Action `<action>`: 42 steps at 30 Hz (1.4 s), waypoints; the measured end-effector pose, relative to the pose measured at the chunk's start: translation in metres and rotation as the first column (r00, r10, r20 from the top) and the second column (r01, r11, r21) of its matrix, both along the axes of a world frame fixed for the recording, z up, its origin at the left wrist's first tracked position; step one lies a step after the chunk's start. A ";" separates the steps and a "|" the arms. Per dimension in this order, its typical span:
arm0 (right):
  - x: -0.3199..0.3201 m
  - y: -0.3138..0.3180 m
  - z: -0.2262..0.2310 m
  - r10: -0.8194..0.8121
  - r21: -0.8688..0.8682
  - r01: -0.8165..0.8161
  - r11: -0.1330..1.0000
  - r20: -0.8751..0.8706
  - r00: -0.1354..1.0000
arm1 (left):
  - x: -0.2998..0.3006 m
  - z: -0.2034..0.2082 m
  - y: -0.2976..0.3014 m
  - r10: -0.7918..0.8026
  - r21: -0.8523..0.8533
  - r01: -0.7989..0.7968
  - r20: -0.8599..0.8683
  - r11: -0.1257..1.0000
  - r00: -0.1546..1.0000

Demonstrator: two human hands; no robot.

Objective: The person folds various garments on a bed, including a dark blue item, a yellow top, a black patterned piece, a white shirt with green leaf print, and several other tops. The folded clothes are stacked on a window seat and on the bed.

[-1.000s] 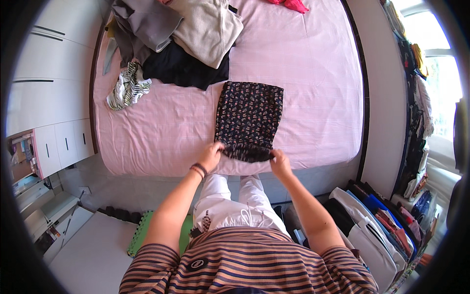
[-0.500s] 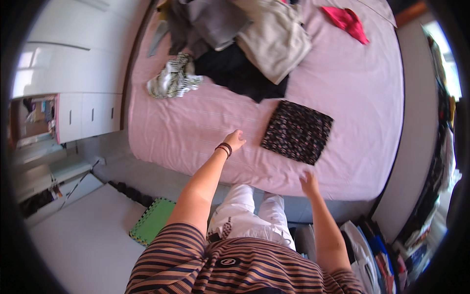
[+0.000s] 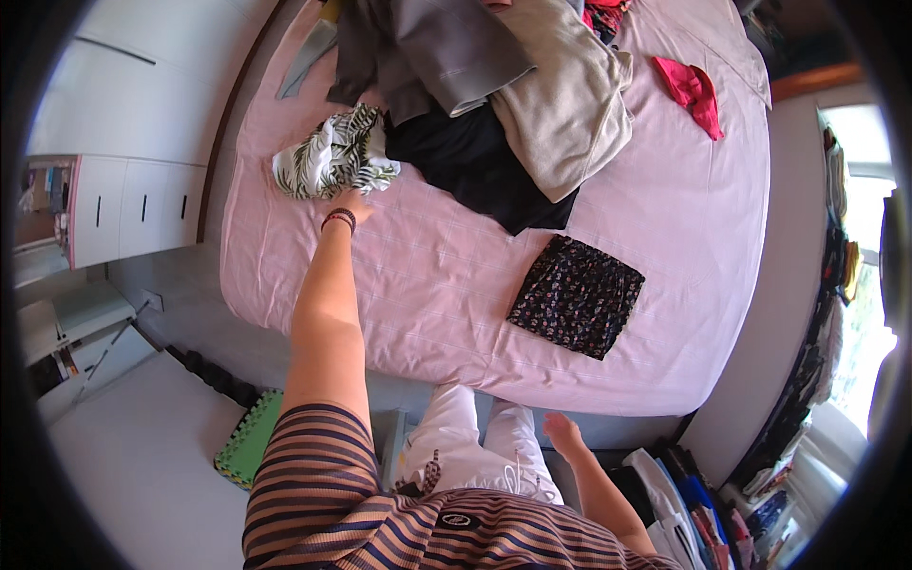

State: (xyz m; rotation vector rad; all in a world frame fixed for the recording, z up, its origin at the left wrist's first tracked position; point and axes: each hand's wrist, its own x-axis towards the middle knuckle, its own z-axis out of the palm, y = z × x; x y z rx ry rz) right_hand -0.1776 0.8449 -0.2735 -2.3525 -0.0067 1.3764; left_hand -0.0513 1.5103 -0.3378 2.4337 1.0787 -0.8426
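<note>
Touching, or all but touching, the near edge of the crumpled leaf-print garment with the left hand, at a long stretch of the arm. Cannot tell a clenched grip from a light touch in the left fingers: partly hidden against the cloth and too small to read. Holding the right hand low, beside the white trousers and off the near edge of the bed, with fingers apparently released and nothing visible in their grasp.

Placing the garment: on the left part of the bed, bunched in a loose heap, just beside the black cloth, perhaps touching; cannot tell which. Nearer than the grey garment, and well apart from the folded dark floral garment over to the right.

Judging by the thin, soft folds: likely light and limp, too floppy to hold a shape, possibly a little slippery, hardly fragile. Prone, probably, to hanging in a twist if lifted by one point. Best pinched first at the near edge, closest to the left fingers, without catching the pink sheet beneath; then best held at two separate corners, one in each hand. Cannot make out collar, hem or sleeves within the heap.
</note>
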 end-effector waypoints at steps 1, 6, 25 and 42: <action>0.008 0.006 -0.002 0.048 -0.094 -0.050 0.994 -0.022 0.999 | -0.004 -0.002 -0.008 0.087 -0.247 -0.047 0.153 0.968 0.984; 0.070 0.099 0.029 -0.194 0.125 0.225 0.966 -0.223 0.955 | -0.045 0.039 -0.148 0.095 -0.409 0.475 0.825 0.779 0.556; 0.117 0.202 0.327 0.022 0.656 0.128 0.743 -0.216 0.976 | -0.164 0.185 -0.273 0.793 -0.793 -0.320 -0.586 -0.519 0.168; 0.083 -0.036 0.361 -0.871 0.670 0.728 0.146 -0.262 0.416 | -0.021 0.321 -0.355 0.692 -0.697 0.402 -0.189 -0.594 0.697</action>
